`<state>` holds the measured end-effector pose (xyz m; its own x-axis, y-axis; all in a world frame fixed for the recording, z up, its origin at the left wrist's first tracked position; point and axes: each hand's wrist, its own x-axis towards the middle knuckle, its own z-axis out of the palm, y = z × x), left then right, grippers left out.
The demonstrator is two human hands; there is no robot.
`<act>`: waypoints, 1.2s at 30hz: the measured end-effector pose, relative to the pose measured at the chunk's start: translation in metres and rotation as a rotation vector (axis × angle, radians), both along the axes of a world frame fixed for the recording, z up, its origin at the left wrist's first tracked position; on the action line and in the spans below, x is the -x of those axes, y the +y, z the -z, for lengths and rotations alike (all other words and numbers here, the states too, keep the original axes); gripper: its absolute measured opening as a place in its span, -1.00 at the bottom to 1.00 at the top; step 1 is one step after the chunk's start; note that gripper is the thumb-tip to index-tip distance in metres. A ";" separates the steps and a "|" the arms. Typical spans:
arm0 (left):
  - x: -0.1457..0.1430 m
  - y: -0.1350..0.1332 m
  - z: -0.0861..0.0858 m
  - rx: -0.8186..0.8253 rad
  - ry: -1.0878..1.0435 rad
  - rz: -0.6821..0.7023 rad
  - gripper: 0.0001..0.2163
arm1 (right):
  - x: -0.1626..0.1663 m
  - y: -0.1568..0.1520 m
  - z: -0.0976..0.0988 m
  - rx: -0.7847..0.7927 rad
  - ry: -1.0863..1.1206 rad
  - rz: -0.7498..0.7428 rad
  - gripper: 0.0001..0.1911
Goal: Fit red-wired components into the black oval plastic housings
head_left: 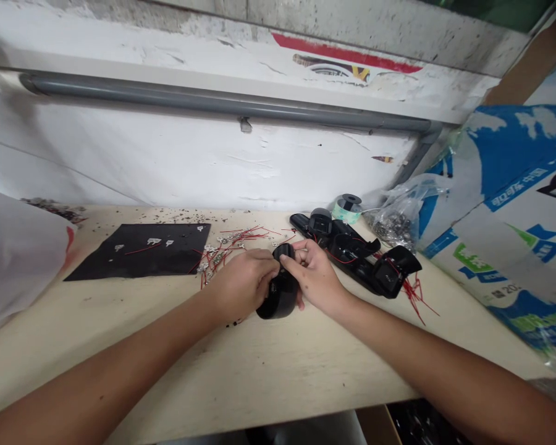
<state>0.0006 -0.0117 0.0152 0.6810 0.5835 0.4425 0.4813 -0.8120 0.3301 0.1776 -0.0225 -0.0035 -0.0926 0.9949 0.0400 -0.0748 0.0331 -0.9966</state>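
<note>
A glossy black plastic housing [278, 300] with a rounded lower end is held above the front of the table. My left hand [248, 281] grips its left side, the fingers curled in near the upper part. My right hand [317, 272] wraps its right side, with the thumb pressed on the narrow top. What the fingertips pinch between them is hidden. Just behind my left hand lie short red wires [245, 235] and small metal terminals [208, 266]. Right of my right hand, several similar black housings [352, 247] lie in a heap, red wires among them.
A black mat [139, 253] with a few metal pieces lies at left, beside a white bag [23, 259]. At the back right are a tape roll [347, 209] and a clear bag of small parts [393, 222]. A blue-white carton [505, 228] borders the right side.
</note>
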 end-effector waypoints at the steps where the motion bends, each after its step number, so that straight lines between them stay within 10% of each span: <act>1: 0.000 0.000 0.001 -0.019 0.011 0.002 -0.77 | 0.000 0.000 0.000 -0.002 0.001 -0.001 -0.45; 11: 0.005 0.004 0.001 0.332 -0.447 -0.130 -0.87 | -0.004 0.011 0.005 -0.091 0.084 0.053 -0.52; 16: 0.007 0.015 0.003 0.784 -0.880 -0.184 -0.73 | -0.005 0.009 -0.002 0.025 0.237 -0.008 -0.51; 21: 0.005 0.017 0.003 1.337 -0.880 0.095 -0.78 | -0.005 0.008 -0.003 0.037 0.259 -0.020 -0.50; 36: 0.012 0.019 0.007 1.479 -0.903 0.135 -0.86 | -0.010 0.007 -0.008 0.108 0.256 -0.258 -0.62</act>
<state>-0.0117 0.0076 0.0085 0.6146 0.7778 -0.1312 -0.2981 0.3830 0.8743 0.1879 -0.0153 0.0046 -0.3408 0.9401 -0.0091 -0.3141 -0.1230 -0.9414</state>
